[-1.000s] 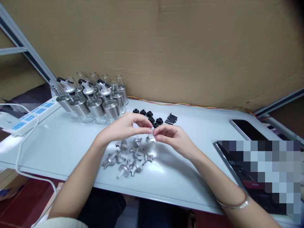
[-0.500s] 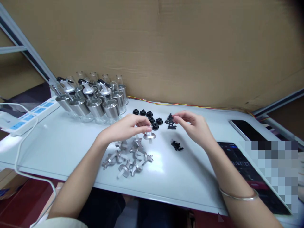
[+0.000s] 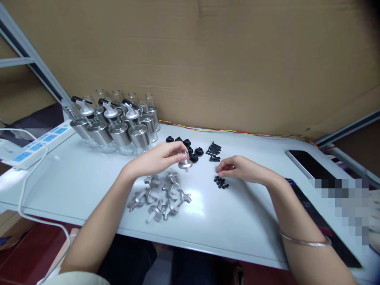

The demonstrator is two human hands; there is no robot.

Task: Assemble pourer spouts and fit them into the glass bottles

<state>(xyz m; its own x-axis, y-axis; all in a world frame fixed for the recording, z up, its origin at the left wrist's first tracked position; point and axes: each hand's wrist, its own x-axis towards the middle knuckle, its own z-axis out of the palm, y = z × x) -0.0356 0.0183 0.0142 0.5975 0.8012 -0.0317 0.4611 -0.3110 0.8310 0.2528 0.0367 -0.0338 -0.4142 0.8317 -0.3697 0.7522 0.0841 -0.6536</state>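
Left hand (image 3: 160, 158) grips a silver pourer cap (image 3: 185, 163) by its top, fingertips closed on it, lifted just above the white table (image 3: 74, 178). A second ago both hands met on this cap; now only the left has it, and it sits a little farther back, close to the row of black rubber stoppers (image 3: 190, 149).

Right hand (image 3: 240, 168) has let go of the cap. Half a second ago it was up at the stack of black sticks (image 3: 214, 149), fingers pinched there; now it has dropped toward us and lies low on the table, fingertips curled in right beside the little heap of small black beads (image 3: 221, 182). We cannot tell whether it pinches anything: the fingertips hide whatever might be between them. One stick (image 3: 214, 159) lies apart from the stack, just in front of it.

Our reading: the cap stays parked in the left while the right goes round the small parts, first the sticks, now the beads. That looks like fitting pieces onto the cap one by one.

Unchanged: the pile of loose silver caps (image 3: 162, 196) near the table's front edge, under the left wrist; the finished glass dispenser bottles (image 3: 118, 126) clustered at the back left; the power strip (image 3: 35, 146) at the far left; a dark phone (image 3: 305, 162) at the right.
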